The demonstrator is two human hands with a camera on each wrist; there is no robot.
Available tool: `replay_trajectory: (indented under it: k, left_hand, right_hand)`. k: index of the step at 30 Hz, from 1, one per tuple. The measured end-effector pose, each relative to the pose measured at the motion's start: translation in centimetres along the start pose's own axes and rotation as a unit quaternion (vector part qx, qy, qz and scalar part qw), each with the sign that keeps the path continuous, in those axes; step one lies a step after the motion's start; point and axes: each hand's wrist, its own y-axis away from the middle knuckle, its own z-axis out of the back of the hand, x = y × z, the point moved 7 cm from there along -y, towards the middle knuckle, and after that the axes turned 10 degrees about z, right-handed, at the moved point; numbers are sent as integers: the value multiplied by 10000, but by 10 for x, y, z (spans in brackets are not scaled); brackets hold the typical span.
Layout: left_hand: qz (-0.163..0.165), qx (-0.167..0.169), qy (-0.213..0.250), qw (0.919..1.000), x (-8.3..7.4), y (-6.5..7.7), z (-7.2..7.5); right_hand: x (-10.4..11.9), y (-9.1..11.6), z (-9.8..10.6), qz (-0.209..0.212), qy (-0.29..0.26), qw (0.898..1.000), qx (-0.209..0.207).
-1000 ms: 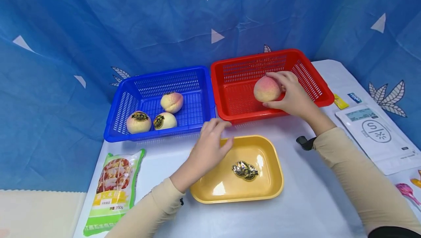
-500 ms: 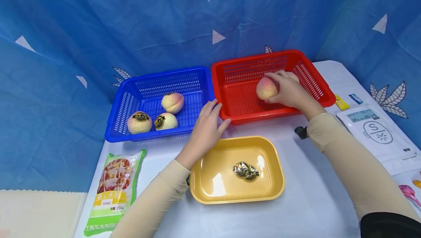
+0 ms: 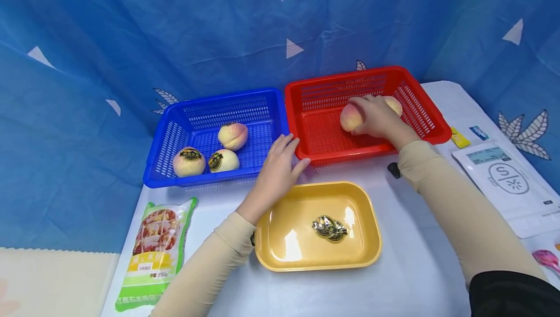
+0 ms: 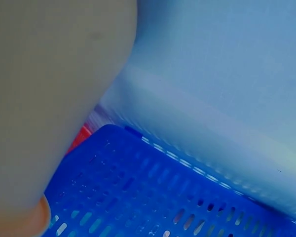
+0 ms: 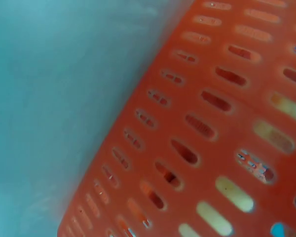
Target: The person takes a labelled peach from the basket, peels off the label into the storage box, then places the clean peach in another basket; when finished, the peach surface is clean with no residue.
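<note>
In the head view my right hand (image 3: 378, 117) holds a pink-and-cream peach (image 3: 351, 117), its thumb and fingers around it, low inside the red basket (image 3: 345, 154). A second peach (image 3: 393, 105) lies just beyond that hand, partly covered by it. My left hand (image 3: 276, 171) reaches to where the red basket meets the blue basket (image 3: 205, 179), fingers extended at the rims. Inside the blue one are three peaches, among them one with a black-and-gold label (image 3: 189, 163). The right wrist view shows only the slotted red basket wall (image 5: 187, 123) up close.
A yellow tray (image 3: 315, 264) with black-and-gold stickers (image 3: 329, 228) stands in front of the baskets. To the left lies a green-edged food packet (image 3: 153, 254). On the right are a white pouch (image 3: 507, 181) and small yellow and blue wrapped pieces. A blue curtain hangs behind.
My right hand has lowered the peach farther into the red basket. The left hand has moved from above the tray forward to the basket rims, its fingers straightening.
</note>
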Motion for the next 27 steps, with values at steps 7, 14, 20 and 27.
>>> replay_trajectory:
  k: [7,14,20,27]
  left_hand:
    - [14,-6,37,10000,0,0,0]
    - [4,2,19,10000,0,0,0]
    - [20,22,43,10000,0,1,2]
    - [-55,-8,79,10000,0,9,12]
  right_hand:
    - [-1,-5,-3,11,48,10000,67]
    - [-4,-6,-2,-84,166,9998,-19]
    - [-3,-3,2,-72,189,9996,-184]
    - [6,1,4,44,49,9995,-294]
